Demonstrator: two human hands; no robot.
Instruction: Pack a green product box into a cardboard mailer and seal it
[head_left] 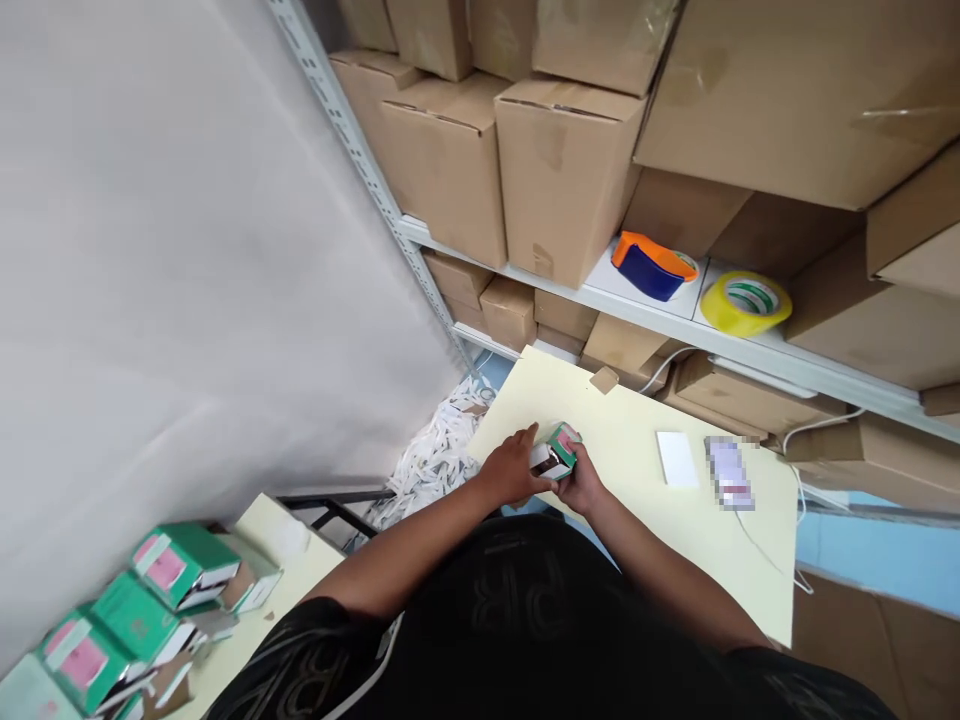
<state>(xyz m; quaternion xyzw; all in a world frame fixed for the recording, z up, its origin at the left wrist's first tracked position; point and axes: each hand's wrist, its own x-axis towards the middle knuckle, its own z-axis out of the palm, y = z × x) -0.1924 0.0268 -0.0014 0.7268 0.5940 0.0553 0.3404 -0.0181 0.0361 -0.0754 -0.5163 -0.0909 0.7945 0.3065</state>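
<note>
Both my hands meet over the near edge of a pale yellow table (645, 510). Between them is a small green box with a pink label (559, 448), its end flap open. My left hand (510, 468) grips the box from the left with curled fingers. My right hand (579, 484) holds it from below and the right, fingers wrapped round it.
Several more green boxes (161, 570) lie on a second table at lower left. A white card (676, 458) and a phone (729, 474) lie on the table to the right. Shelves hold cardboard cartons (562, 170), a tape dispenser (651, 266) and a yellow tape roll (745, 302). Paper strips (439, 450) litter the floor.
</note>
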